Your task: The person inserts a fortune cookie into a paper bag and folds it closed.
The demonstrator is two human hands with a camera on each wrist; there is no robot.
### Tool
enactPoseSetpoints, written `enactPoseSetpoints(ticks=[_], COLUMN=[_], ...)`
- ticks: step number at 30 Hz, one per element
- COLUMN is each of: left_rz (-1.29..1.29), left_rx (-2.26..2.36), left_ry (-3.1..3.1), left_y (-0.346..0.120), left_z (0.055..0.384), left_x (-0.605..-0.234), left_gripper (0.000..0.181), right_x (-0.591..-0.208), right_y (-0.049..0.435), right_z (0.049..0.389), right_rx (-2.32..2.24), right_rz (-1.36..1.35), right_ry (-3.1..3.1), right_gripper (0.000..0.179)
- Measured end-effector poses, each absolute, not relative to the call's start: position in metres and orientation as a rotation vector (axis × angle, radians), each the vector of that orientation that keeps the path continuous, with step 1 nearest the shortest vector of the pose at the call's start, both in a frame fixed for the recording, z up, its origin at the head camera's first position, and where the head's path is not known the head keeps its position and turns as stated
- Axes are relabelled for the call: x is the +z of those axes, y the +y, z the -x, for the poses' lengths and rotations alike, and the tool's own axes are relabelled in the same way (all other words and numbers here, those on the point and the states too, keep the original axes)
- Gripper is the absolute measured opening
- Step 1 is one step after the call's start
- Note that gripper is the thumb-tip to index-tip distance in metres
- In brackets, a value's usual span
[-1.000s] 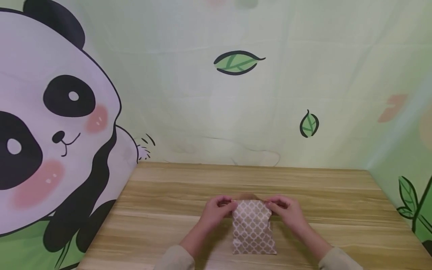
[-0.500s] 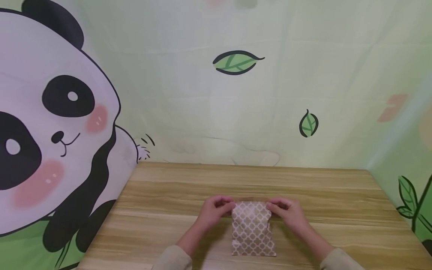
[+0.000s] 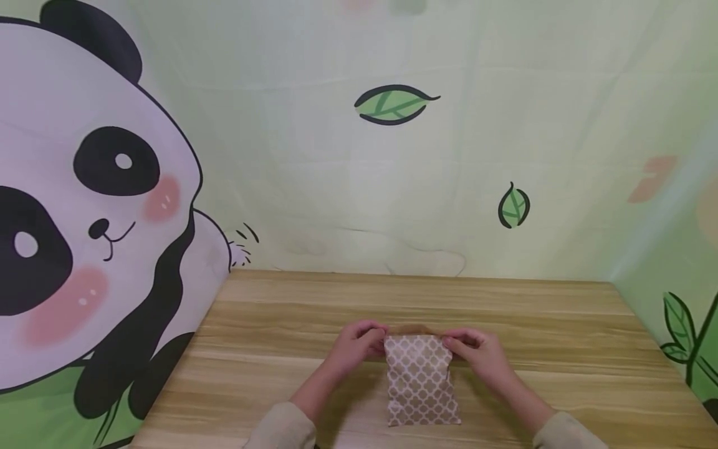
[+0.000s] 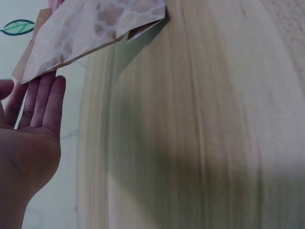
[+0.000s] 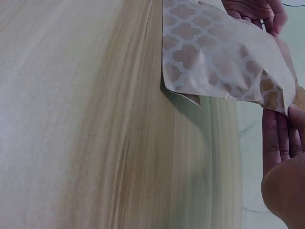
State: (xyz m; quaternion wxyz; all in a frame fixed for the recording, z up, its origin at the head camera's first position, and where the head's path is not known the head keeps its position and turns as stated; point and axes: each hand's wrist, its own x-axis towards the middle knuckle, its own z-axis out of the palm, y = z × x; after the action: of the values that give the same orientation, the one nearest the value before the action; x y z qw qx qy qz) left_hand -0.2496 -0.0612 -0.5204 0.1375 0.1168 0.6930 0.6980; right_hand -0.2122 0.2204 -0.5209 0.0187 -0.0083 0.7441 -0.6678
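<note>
A brown paper bag (image 3: 422, 380) with a white lattice pattern is between the two hands in the head view, its mouth at the far end. A plain brown strip (image 3: 415, 329) of its back side shows beyond the patterned front. My left hand (image 3: 356, 346) holds the bag's left top corner; in the left wrist view its fingers (image 4: 45, 102) lie under the bag and the thumb is close to the corner. With thumb and fingers my right hand (image 3: 477, 355) pinches the right top corner, also seen in the right wrist view. The bag's inside is hidden.
The wooden table (image 3: 269, 312) extends around the bag. A pale green cloth backdrop (image 3: 314, 187) with printed leaves rises behind the table's far edge. A large printed panda (image 3: 129, 249) covers the left side, and printed plants are on the right.
My left hand has shifted slightly up and its thumb has moved at the bag's corner. The brown strip at the mouth bulges up more than half a second ago. The right hand stays nearly still.
</note>
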Motion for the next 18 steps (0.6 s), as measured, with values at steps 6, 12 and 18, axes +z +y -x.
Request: enactPoseSetpoints(ticks=[6,12,18], left_rz=[-0.318,-0.358,-0.378], left_rx=[1.989,1.969,1.944], left_ry=[1.985,1.969,1.951], left_y=[-0.0628,-0.0668,-0.0696], left_z=[0.2535,0.2533,0.2533], left_x=[-0.5173,-0.5168,-0.5166], left_gripper=[0.034,0.028,0.025], right_x=[-0.5199,-0.5214,-0.5218], right_y=[0.2199,0.2217,0.2241], right_z=[0.2119,0.2128,0.2128], right_rx=[-2.091,-2.091,-2.103], right_rz=[0.07,0.082,0.102], right_ry=[2.302,2.3,2.263], right_gripper=[0.025,0.023,0.024])
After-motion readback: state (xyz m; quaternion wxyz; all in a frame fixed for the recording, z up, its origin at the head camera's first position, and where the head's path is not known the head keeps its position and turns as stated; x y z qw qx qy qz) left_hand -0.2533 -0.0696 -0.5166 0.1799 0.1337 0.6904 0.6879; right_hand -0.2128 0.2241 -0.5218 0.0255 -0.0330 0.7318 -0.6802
